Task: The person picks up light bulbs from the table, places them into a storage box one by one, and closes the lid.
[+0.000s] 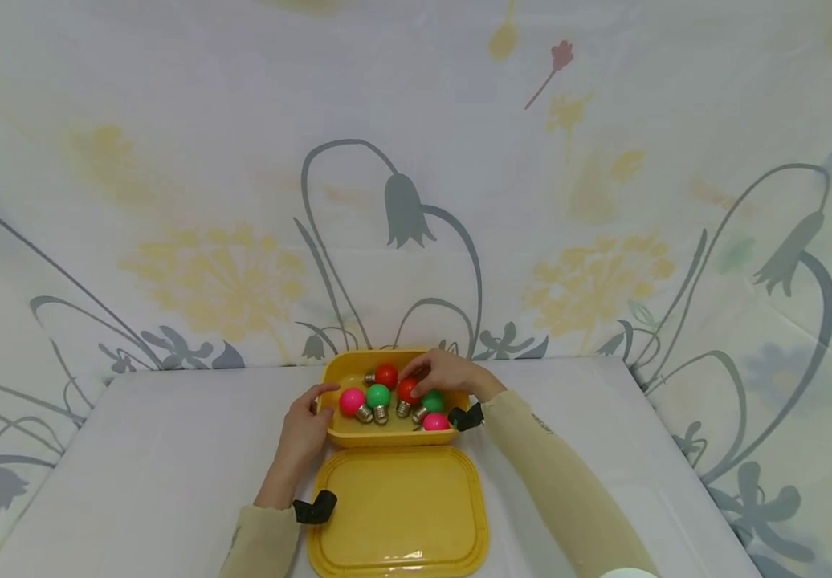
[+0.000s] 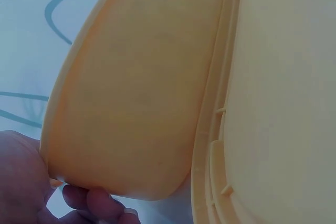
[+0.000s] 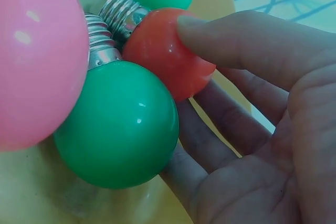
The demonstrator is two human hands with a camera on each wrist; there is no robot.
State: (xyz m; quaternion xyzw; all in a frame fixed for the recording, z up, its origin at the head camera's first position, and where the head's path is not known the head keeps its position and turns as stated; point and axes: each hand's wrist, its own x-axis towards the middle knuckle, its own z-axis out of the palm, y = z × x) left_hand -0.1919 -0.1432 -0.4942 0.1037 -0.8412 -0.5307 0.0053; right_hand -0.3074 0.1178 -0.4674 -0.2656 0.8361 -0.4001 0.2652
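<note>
My right hand [image 1: 448, 371] reaches over the far rim of a yellow plastic box [image 1: 387, 440] and holds a red light bulb [image 1: 406, 390], thumb on its globe and fingers behind it. In the right wrist view, this red bulb [image 3: 163, 51] has its metal screw base pointing away from the palm. Beside it lie a green bulb [image 1: 377, 396] and a pink bulb [image 1: 352, 400] on the left, another green bulb [image 1: 433, 400] and pink bulb [image 1: 435, 421] on the right, and a second red bulb [image 1: 385, 376] behind. My left hand [image 1: 302, 433] grips the box's left end.
A yellow lid [image 1: 396, 506] lies flat on the white tabletop [image 1: 170, 466], directly in front of the box. Behind the table hangs a flower-printed cloth [image 1: 416, 104]. Black straps [image 1: 316, 507] are on both wrists, the left one above the lid's edge.
</note>
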